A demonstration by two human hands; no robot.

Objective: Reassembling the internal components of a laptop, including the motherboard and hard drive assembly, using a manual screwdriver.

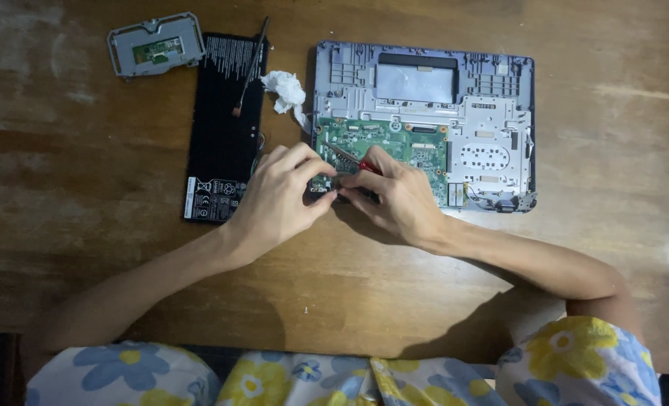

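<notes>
One opened laptop chassis (492, 90) lies on the bench (86, 188), its single green circuit board (394, 143) exposed. Right hand (398, 197) grips one red-handled screwdriver (353, 160) at the board's near-left corner; left hand (278, 197) pinches the same corner, fingers closed. Left of the chassis: one white tissue (288, 90), one black battery (225, 128), one touchpad module (156, 45).

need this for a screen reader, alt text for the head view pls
Two hands, left hand and right hand, work a red-handled screwdriver on the green circuit board of an opened laptop chassis on a wooden table. A black battery pack lies left.
</notes>
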